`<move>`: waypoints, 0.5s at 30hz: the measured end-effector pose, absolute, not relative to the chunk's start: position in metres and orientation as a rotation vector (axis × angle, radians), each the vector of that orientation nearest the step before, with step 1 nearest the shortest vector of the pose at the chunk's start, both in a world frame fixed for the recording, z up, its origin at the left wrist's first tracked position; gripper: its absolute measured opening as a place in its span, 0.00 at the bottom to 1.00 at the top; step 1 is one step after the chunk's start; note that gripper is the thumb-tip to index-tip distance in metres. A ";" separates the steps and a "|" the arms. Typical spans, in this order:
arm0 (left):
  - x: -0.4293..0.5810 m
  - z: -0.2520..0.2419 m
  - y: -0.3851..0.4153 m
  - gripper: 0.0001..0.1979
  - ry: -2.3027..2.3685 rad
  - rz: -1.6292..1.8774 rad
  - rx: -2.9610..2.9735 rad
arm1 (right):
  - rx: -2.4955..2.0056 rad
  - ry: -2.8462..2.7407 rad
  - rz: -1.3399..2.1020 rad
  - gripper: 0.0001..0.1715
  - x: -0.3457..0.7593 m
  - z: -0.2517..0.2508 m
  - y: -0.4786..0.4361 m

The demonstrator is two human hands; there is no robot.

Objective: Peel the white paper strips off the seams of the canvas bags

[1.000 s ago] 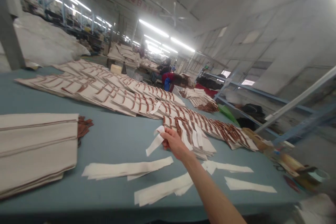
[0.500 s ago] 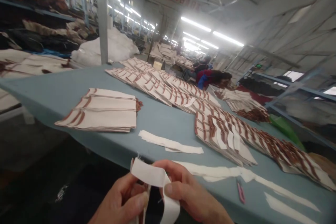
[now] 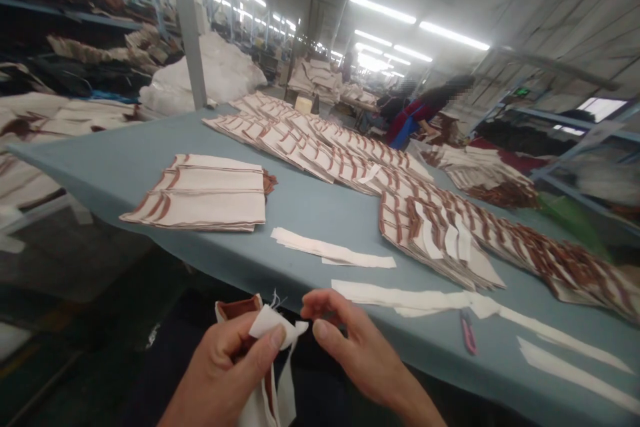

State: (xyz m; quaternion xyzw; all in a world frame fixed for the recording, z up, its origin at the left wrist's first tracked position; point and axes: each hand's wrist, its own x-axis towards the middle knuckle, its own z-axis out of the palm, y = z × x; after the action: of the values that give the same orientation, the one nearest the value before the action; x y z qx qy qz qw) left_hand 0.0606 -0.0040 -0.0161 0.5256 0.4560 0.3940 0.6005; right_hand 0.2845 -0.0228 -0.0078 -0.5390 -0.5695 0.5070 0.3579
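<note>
My left hand [image 3: 227, 363] grips a white fabric strip [image 3: 274, 327] together with a brown-edged cloth piece [image 3: 239, 309], low in the view in front of the table edge. My right hand [image 3: 350, 340] hovers just right of the strip with thumb and forefinger pinched near its tip; whether it touches the strip is unclear. Beyond the hands lies the blue-grey table [image 3: 125, 167]. On it are loose white strips [image 3: 330, 251] and a stack of cream pieces with brown trim [image 3: 200, 197].
Long overlapping rows of trimmed pieces [image 3: 400, 193] run across the table. A small red cutter [image 3: 468, 332] lies near the front edge. Shelving with fabric [image 3: 65, 33] stands at left, a pillar [image 3: 190, 27] behind. A person [image 3: 425, 113] works at the far end.
The camera has swung from the far table toward its near edge. My right hand drew the strip back, both hands met, and the right hand has since let go of the strip's loop.
</note>
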 end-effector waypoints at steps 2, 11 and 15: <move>0.061 -0.015 -0.003 0.19 1.065 0.883 1.233 | -1.383 -1.548 1.159 0.28 0.276 -0.005 -0.020; 0.059 -0.007 0.000 0.21 1.093 0.734 1.367 | -1.166 -1.293 1.221 0.14 0.235 -0.016 -0.013; 0.059 0.005 -0.001 0.22 1.077 0.656 1.245 | -1.184 -1.241 1.182 0.11 0.232 -0.019 -0.017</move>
State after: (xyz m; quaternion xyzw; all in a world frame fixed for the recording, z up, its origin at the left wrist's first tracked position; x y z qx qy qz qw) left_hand 0.0589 -0.0013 0.0047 0.5443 0.4707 0.2868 0.6324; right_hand 0.2317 -0.0167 -0.0189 -0.4907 -0.5143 0.4899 0.5046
